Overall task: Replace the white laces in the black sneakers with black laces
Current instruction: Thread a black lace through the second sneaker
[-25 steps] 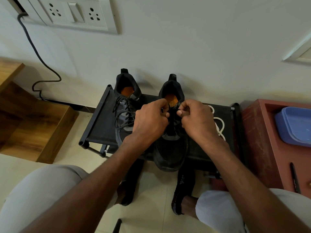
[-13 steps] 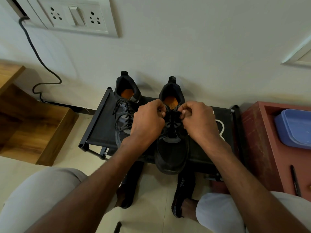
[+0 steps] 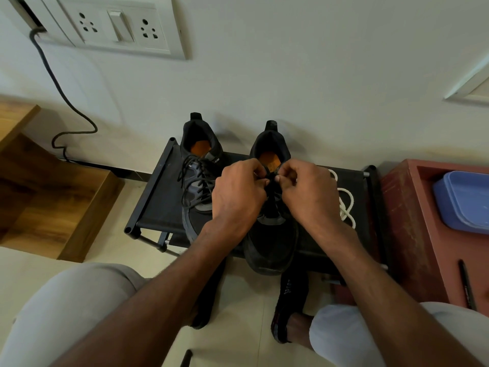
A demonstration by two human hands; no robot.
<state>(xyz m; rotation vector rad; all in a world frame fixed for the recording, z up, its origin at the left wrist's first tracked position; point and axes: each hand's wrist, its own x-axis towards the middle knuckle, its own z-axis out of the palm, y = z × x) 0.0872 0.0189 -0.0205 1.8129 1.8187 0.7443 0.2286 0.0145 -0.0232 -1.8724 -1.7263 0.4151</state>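
Note:
Two black sneakers stand side by side on a low black rack [image 3: 156,197], heels toward the wall. The left sneaker [image 3: 197,181] carries a black lace, loosely threaded. Over the tongue of the right sneaker [image 3: 270,234] my left hand [image 3: 238,194] and my right hand [image 3: 309,197] meet, each pinching the black lace [image 3: 272,181] near the top eyelets. My fingers hide most of that lace. A white lace [image 3: 344,205] lies in a loose coil on the rack, right of my right hand.
A red-brown shelf [image 3: 412,221] with a blue tub [image 3: 463,200] stands to the right. Wooden steps [image 3: 53,197] are on the left. A wall socket panel [image 3: 119,25] and a hanging cable [image 3: 66,102] sit above. My feet in black slippers rest under the rack.
Both hands have shifted slightly toward the sneaker's heel and drawn closer together at the top of the tongue. The view has tilted down a little.

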